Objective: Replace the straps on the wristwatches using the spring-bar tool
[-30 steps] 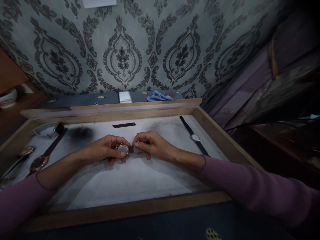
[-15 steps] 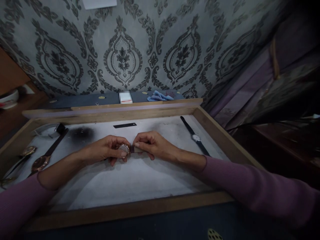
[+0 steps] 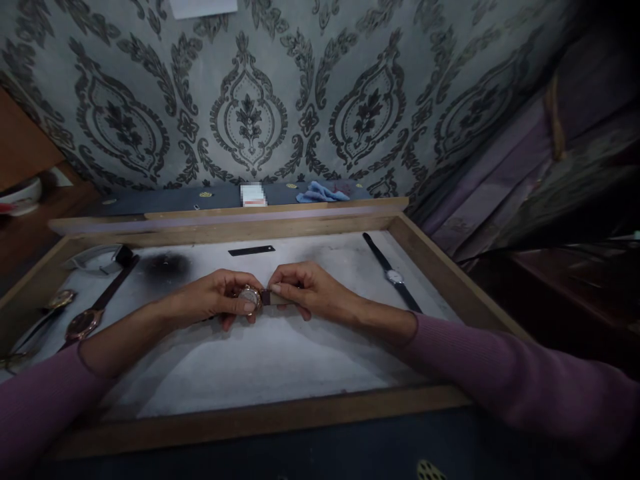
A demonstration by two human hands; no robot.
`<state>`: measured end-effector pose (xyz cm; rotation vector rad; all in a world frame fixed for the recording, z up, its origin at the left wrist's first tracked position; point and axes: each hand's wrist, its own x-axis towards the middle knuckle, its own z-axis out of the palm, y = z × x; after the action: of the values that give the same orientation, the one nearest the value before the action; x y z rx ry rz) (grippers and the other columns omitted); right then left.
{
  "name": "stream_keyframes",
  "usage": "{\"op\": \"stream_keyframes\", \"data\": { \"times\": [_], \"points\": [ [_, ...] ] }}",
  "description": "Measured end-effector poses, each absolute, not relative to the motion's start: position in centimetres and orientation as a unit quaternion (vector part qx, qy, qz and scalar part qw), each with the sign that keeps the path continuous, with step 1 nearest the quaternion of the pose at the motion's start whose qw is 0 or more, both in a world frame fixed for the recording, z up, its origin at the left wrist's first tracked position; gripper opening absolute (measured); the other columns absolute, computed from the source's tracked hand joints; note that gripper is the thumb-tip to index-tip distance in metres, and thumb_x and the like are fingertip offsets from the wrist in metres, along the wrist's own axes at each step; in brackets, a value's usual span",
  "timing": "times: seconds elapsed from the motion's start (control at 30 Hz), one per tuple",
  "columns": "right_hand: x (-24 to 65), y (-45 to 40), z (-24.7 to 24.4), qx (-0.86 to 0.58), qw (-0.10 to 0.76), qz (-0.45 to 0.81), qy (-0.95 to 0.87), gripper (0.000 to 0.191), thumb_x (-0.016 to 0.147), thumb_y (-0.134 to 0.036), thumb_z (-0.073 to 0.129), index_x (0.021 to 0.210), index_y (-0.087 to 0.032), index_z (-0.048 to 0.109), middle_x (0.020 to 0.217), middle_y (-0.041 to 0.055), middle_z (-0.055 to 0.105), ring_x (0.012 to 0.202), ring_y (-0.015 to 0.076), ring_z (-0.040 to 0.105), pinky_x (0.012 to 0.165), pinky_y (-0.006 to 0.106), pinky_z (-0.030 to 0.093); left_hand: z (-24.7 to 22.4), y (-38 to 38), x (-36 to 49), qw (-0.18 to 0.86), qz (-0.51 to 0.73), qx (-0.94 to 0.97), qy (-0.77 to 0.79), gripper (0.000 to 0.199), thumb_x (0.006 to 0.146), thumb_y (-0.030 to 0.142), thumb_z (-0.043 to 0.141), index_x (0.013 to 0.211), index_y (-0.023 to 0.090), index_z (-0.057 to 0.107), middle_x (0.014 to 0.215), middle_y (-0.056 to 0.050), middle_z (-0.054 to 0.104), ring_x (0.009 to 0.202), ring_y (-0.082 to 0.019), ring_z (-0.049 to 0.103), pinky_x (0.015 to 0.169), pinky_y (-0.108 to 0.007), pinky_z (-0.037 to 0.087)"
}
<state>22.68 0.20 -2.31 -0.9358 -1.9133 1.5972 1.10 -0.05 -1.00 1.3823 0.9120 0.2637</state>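
Between my hands, above the white floor of a shallow wooden tray [image 3: 280, 408], is a wristwatch [image 3: 249, 299] with a round rose-gold case. My left hand [image 3: 220, 297] grips its case, thumb across the front edge. The fingers of my right hand [image 3: 305, 290] pinch the watch's brown strap, whose paler underside shows near the fingertips. Part of the strap is hidden by the fingers. Beyond the hands lies a flat black strip [image 3: 251, 251] with a small hole at one end.
At the tray's right lies a black-strapped watch [image 3: 395, 277]. On the left are a brown watch [image 3: 83, 325], a pale-banded watch [image 3: 103, 260] and a small gold watch [image 3: 63, 299]. A blue cloth [image 3: 323, 192] and a small white box [image 3: 253, 194] sit behind the tray's far edge.
The whole view has shifted slightly. Both hands keep the same hold on the wristwatch, with its dial now turned a little more into view.
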Motion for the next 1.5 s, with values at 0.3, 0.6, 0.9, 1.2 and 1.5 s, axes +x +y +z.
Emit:
{"op": "stream_keyframes", "data": {
  "times": [0.3,0.6,0.9,1.2,1.5],
  "points": [
    [22.7,0.2,-2.3,-0.345,0.232,0.576,-0.704,0.015,0.09,-0.017,0.05,0.078,-0.013,0.057,0.059,-0.0047,0.057,0.033,0.0008,0.041,0.035,0.015,0.031,-1.0,0.0,1.1,0.673,0.11,0.612,0.401,0.032,0.074,0.033,0.069,0.098,0.015,0.06,0.072,0.0,0.064,0.049,-0.006,0.047,0.044,-0.018,0.039],
    [22.6,0.1,-2.3,-0.35,0.237,0.566,-0.708,0.014,0.089,-0.018,0.05,0.079,-0.014,0.058,0.059,-0.0057,0.058,0.033,0.001,0.04,0.034,0.015,0.031,-1.0,0.0,1.2,0.661,0.113,0.613,0.418,0.032,0.071,0.034,0.071,0.095,0.015,0.062,0.068,0.0,0.065,0.051,-0.007,0.047,0.044,-0.018,0.038],
    [22.5,-0.4,-2.1,-0.349,0.249,0.562,-0.708,0.014,0.088,-0.022,0.052,0.079,-0.014,0.058,0.058,-0.0058,0.052,0.036,0.0016,0.037,0.035,0.014,0.029,-1.2,-0.2,1.6,0.636,0.129,0.61,0.454,0.028,0.072,0.039,0.069,0.087,0.016,0.064,0.059,0.002,0.064,0.042,-0.006,0.043,0.041,-0.018,0.033],
    [22.6,-0.4,-2.2,-0.352,0.239,0.55,-0.719,0.016,0.09,-0.024,0.05,0.083,-0.013,0.059,0.064,-0.0028,0.054,0.038,0.003,0.04,0.035,0.017,0.031,-1.1,-0.3,2.0,0.629,0.144,0.596,0.478,0.023,0.067,0.032,0.071,0.083,0.017,0.066,0.055,0.002,0.062,0.046,-0.008,0.048,0.041,-0.018,0.034],
    [22.6,-0.4,-2.5,-0.349,0.239,0.559,-0.713,0.017,0.09,-0.027,0.052,0.083,-0.013,0.061,0.064,-0.0028,0.057,0.035,0.0012,0.04,0.035,0.015,0.032,-0.4,-0.5,2.4,0.631,0.142,0.588,0.486,0.016,0.066,0.027,0.069,0.077,0.016,0.065,0.053,0.005,0.06,0.04,-0.005,0.042,0.039,-0.018,0.03]
  ]
}}
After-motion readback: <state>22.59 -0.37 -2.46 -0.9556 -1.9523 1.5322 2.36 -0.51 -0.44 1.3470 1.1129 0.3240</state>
